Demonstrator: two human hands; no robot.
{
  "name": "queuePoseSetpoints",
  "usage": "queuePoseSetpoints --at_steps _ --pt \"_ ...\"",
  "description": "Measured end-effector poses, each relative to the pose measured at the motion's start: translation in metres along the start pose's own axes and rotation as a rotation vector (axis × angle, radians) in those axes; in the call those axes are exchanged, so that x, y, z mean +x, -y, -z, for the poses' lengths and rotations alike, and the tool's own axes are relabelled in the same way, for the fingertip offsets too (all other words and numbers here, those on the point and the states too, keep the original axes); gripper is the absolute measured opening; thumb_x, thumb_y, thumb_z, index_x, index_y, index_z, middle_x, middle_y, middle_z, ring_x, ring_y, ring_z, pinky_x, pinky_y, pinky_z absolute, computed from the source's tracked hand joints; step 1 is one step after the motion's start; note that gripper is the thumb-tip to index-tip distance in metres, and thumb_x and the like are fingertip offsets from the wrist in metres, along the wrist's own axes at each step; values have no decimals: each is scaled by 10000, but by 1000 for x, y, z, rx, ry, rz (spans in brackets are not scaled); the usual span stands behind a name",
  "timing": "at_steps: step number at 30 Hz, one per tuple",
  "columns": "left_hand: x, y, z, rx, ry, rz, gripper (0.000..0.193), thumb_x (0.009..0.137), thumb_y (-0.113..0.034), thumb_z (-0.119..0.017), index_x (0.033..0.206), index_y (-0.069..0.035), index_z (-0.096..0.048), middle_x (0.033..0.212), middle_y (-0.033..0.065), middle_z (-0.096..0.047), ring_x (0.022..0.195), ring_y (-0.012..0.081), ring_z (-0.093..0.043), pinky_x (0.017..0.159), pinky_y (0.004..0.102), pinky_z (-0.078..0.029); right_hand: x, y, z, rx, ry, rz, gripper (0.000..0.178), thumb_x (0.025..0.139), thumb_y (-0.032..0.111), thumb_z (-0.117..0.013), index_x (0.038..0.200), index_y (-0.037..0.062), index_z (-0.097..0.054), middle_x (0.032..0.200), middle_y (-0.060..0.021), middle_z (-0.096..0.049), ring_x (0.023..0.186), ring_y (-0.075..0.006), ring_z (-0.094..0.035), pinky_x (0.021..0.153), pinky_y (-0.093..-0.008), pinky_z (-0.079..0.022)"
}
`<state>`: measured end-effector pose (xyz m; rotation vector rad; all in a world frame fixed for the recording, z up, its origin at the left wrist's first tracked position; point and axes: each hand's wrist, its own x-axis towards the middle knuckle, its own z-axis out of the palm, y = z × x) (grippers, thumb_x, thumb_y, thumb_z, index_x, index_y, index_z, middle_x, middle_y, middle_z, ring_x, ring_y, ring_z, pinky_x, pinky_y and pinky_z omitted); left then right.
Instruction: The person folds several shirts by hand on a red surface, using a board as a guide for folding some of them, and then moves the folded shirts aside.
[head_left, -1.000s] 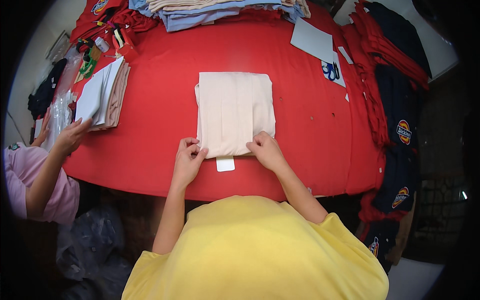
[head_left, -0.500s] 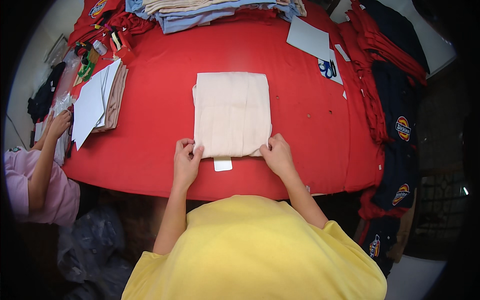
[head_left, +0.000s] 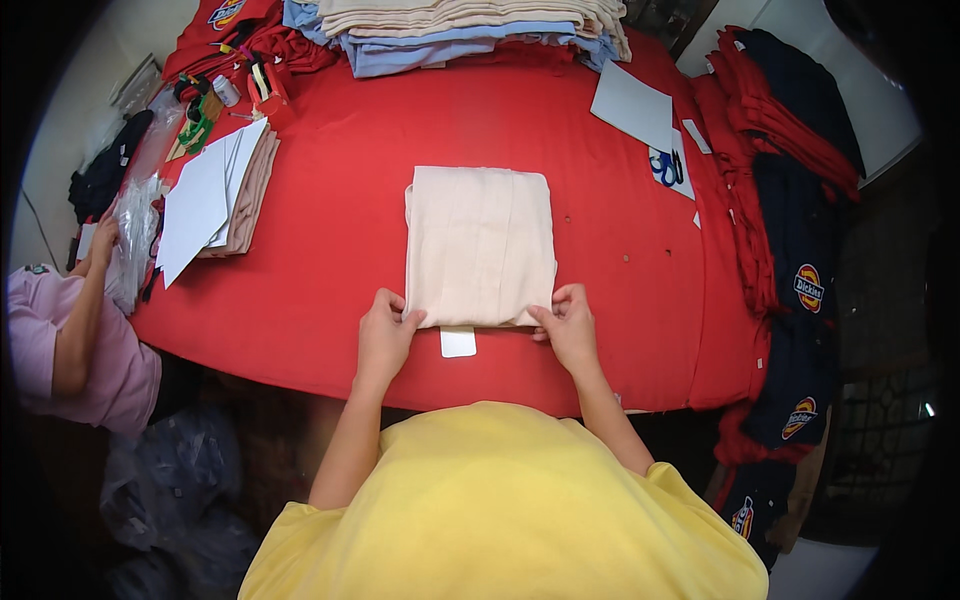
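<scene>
A folded beige garment (head_left: 480,250) lies flat on the red cloth-covered table (head_left: 340,220) in front of me. My left hand (head_left: 386,335) pinches its near left corner between thumb and fingers. At the near right corner my right hand (head_left: 568,328) grips the fabric edge the same way, thumb on top. From under the near edge, between my hands, a white tag (head_left: 458,342) sticks out.
Folded beige and blue garments (head_left: 470,30) are stacked at the far edge. White sheets (head_left: 210,200) rest on beige garments at left, beside a co-worker's hand (head_left: 103,240) and clear plastic bags (head_left: 135,240). Blue-handled scissors (head_left: 664,166), a white sheet (head_left: 632,105) and navy garments (head_left: 790,220) are right.
The view has shifted, moving the table's contents slightly rightward in the picture. My hands still hold the garment's near corners. The co-worker's hand has moved from beside the sheets toward the plastic bags.
</scene>
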<state>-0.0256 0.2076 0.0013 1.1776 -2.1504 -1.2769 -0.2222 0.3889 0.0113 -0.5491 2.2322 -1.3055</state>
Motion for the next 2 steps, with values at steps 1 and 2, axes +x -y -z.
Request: queuePoseSetpoints --at_steps 1,2 --pt "2 -2 3 -251 17 40 322 881 -153 -682 1055 -3 -456 884 107 -592 775 285 -619 742 420 -541 1 1 -2 272 -7 -38 331 881 224 -677 1066 34 -478 698 -65 -607 608 -267 -598 647 -429 -558" --pt "5 -4 5 -503 34 76 335 892 -150 -674 1087 -7 -441 871 91 -602 779 274 -624 744 422 -550 3 1 -1 273 -9 -33 331 881 224 -677 1066 34 -478 698 -65 -607 608 -267 -598 647 -429 -558"
